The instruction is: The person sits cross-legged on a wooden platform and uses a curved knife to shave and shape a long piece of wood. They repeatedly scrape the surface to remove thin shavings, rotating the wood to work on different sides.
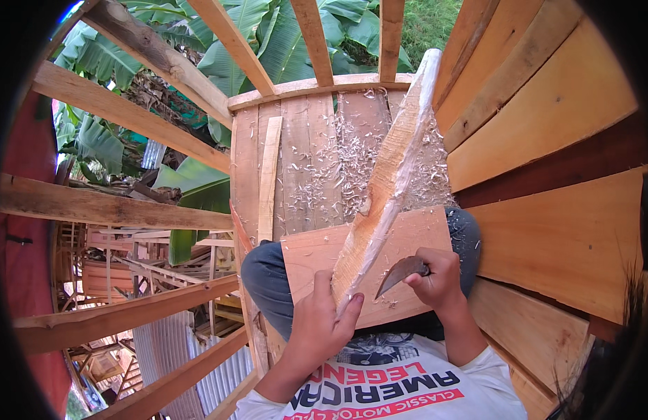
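Note:
My left hand (pixel 324 318) is closed around the near end of a long, rough-cut piece of wood (pixel 387 178). This piece slants away to the upper right, with a pale, whittled edge along its right side and a small knot near its middle. In my right hand (pixel 439 280) is a knife (pixel 402 273) with a short, broad, dark blade pointing down and left, close to the wood but apart from it. Across my lap lies a flat wooden board (pixel 310 248), under the wood piece.
Curled wood shavings (pixel 348 157) litter the plank floor (pixel 289 185). A narrow loose strip of wood (pixel 269 178) lies at the left. Slatted railing (pixel 107 210) runs along the left and far sides, with banana leaves (pixel 247 56) beyond. A plank wall (pixel 548 238) stands close on the right.

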A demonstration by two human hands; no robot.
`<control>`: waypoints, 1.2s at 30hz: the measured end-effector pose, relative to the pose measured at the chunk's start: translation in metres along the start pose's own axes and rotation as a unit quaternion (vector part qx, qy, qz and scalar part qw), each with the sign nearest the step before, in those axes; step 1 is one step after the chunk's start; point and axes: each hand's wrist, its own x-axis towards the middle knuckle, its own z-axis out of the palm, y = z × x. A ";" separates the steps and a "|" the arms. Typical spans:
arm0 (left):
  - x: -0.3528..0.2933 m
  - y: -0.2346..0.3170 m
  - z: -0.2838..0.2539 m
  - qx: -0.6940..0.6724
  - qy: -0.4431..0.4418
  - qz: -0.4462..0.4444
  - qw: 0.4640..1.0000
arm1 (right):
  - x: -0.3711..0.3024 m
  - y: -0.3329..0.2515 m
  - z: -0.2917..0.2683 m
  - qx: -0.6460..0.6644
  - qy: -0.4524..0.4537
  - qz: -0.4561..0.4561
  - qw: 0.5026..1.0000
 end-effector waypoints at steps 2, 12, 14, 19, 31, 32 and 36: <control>0.001 0.000 0.000 0.025 -0.005 0.001 1.000 | 0.003 -0.010 0.003 0.000 -0.006 -0.027 1.000; -0.007 -0.007 0.018 -0.036 -0.022 0.016 0.999 | 0.014 -0.018 0.001 -0.136 0.013 -0.081 0.987; -0.009 -0.007 0.018 -0.034 -0.018 0.015 0.999 | 0.015 -0.017 0.003 -0.153 0.018 -0.080 0.985; -0.008 -0.007 0.017 -0.051 -0.015 0.012 0.999 | 0.019 -0.015 0.003 -0.191 0.024 -0.081 0.978; -0.013 -0.010 0.015 -0.078 -0.005 0.013 0.997 | 0.025 -0.016 0.003 -0.219 0.052 -0.073 0.972; -0.014 -0.009 0.013 -0.077 -0.018 -0.006 0.997 | 0.026 -0.017 0.003 -0.221 0.050 -0.074 0.971; -0.018 -0.008 0.011 -0.081 -0.037 -0.035 0.995 | 0.027 -0.016 0.002 -0.231 0.056 -0.074 0.968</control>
